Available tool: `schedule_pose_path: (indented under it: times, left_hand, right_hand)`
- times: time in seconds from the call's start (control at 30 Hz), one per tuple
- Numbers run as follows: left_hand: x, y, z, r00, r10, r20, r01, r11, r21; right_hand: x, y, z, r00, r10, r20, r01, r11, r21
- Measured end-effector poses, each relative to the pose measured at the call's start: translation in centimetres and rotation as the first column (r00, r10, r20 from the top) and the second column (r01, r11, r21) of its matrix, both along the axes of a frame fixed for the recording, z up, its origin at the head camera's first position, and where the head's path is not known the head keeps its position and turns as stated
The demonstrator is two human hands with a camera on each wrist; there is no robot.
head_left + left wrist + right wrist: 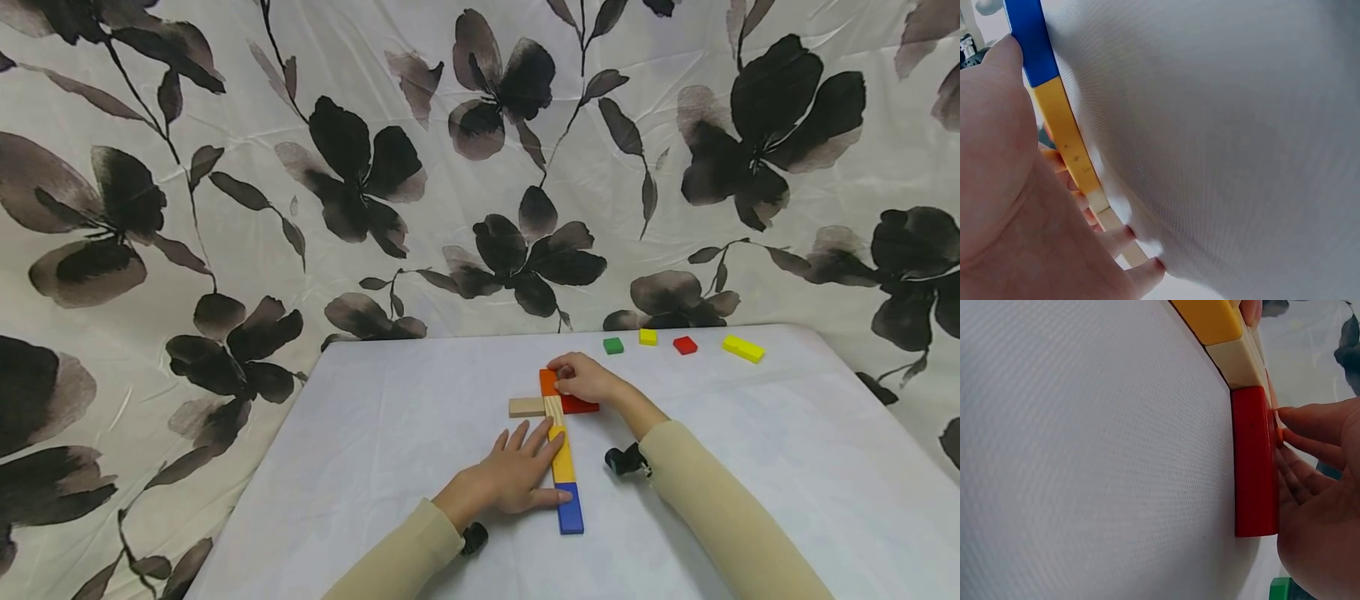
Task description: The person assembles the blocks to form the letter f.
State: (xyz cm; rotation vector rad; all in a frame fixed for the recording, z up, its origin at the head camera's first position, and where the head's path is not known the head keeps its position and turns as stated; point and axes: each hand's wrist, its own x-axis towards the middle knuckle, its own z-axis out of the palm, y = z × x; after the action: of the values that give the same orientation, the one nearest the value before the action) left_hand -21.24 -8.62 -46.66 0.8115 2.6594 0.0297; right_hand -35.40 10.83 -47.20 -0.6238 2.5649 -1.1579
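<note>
Wooden blocks lie end to end in a line on the table: a blue block nearest, then a yellow block, a pale wood block and an orange block at the far end. A tan block extends left from the pale one, a red block right. My left hand lies with spread fingers along the line, its thumb touching the blue block and fingertips by the yellow and pale blocks. With thumb and fingers my right hand pinches the orange block, whose far part is partly hidden.
Toward the table's back right lie a green block, a small yellow block, a small red block and a longer yellow block. Behind the white table hangs a flower-patterned cloth.
</note>
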Motion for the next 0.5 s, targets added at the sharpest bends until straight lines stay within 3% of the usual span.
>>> schedule_pose_path:
  times: [0.5]
  left_hand:
    - [-0.06,0.08,0.04,1.000,0.007,0.005,-0.007,1.000,0.000]
  right_hand:
    - [0.16,0.00,0.00,1.000,-0.007,-0.002,0.007,1.000,0.009]
